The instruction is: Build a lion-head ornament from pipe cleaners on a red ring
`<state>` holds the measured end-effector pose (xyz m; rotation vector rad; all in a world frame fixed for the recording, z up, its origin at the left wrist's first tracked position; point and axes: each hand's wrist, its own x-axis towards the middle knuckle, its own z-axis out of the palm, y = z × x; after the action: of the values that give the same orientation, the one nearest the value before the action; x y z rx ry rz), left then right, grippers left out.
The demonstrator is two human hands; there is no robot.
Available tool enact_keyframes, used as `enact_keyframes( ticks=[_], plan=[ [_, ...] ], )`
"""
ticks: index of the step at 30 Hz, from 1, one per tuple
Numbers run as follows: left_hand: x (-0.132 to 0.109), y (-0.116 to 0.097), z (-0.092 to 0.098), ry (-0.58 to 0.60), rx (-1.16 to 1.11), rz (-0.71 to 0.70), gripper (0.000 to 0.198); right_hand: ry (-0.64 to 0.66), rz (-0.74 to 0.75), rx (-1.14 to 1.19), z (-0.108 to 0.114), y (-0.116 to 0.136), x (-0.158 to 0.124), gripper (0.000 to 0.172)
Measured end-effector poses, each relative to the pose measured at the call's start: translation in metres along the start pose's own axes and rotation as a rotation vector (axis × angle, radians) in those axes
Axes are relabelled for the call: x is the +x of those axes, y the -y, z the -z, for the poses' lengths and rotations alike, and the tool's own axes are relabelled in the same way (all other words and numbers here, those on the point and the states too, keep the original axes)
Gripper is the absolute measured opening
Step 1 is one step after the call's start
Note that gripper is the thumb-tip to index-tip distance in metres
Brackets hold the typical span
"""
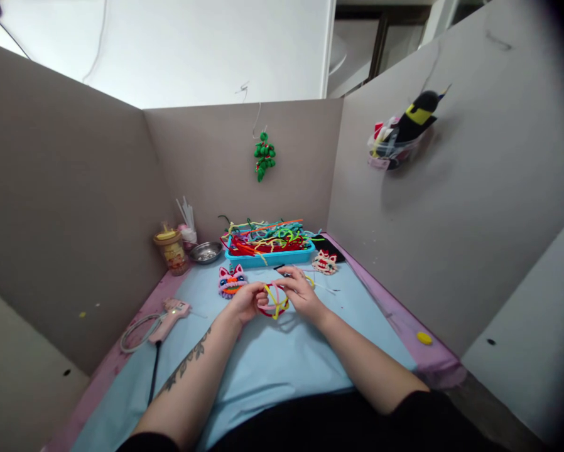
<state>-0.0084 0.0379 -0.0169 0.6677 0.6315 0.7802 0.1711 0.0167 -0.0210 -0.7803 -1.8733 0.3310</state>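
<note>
Over the blue mat (pixel 272 364), both hands meet: the left hand (pixel 245 302) and right hand (pixel 301 292) each pinch a red-and-yellow loop (pixel 275 301) of pipe cleaners held between them. Behind sits a blue tray (pixel 269 256) of pipe cleaners, with a glue gun (pixel 171 312) off left.

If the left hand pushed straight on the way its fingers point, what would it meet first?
The left hand points right and slightly away, so it would press into the red and yellow pipe-cleaner loop it grips, then likely the right hand; depth is unclear.
</note>
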Motion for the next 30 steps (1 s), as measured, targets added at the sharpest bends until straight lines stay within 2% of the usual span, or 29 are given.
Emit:
enact_keyframes(
  ticks=[4, 7, 15, 18, 23, 30],
  plan=[
    [-0.001, -0.002, 0.000, -0.013, -0.029, 0.082, 0.021, 0.057, 0.027, -0.003, 0.000, 0.000, 0.001, 0.041],
    [-0.001, -0.002, 0.001, -0.006, -0.051, 0.103, 0.020, 0.096, 0.048, 0.015, 0.002, 0.000, 0.003, 0.035],
    [0.000, -0.005, 0.005, 0.043, -0.146, 0.119, 0.024, 0.072, 0.002, 0.126, 0.007, 0.000, 0.005, 0.021],
    [0.000, -0.006, 0.006, 0.052, -0.165, 0.145, 0.023, 0.089, -0.087, 0.247, 0.004, -0.002, 0.006, 0.016],
    [0.001, -0.004, 0.005, 0.074, -0.156, 0.149, 0.024, 0.159, -0.384, 0.510, -0.004, -0.011, 0.007, 0.020],
    [0.002, 0.001, 0.003, 0.068, -0.004, 0.081, 0.025, 0.124, -0.630, 0.881, -0.007, -0.017, 0.004, 0.025]
  ],
)
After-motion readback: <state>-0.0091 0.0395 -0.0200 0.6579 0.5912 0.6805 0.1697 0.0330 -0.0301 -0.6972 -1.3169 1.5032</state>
